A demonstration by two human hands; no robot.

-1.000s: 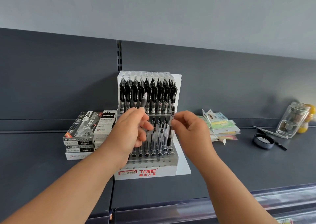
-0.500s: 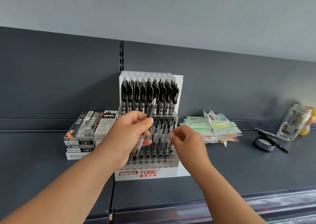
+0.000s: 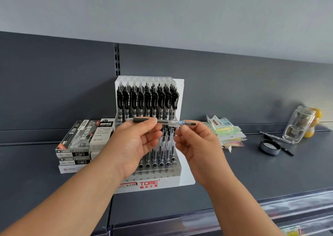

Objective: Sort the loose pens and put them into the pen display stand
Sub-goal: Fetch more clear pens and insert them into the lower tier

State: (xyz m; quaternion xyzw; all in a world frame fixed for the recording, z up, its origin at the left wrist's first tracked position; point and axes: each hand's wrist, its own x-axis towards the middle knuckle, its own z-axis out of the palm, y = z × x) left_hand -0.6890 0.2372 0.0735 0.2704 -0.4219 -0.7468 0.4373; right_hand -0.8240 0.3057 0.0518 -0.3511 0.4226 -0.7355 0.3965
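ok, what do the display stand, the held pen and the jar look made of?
The display stand: likely plastic, with frosted translucent tiers and a glossy white front. The pen: a clear glossy plastic barrel, its insides visible, with a matte black grip, probably rubber. The jar: transparent and shiny with its contents visible. It looks like glass, though clear plastic is possible.

Clear glossy plastic pen (image 3: 164,121) with a matt black grip, frosted plastic stand (image 3: 158,177) with glossy white front, matt dark grey metal shelf (image 3: 252,172), clear shiny glass jar (image 3: 299,125), glossy printed card boxes (image 3: 75,142), shiny wrapped packets (image 3: 228,132)
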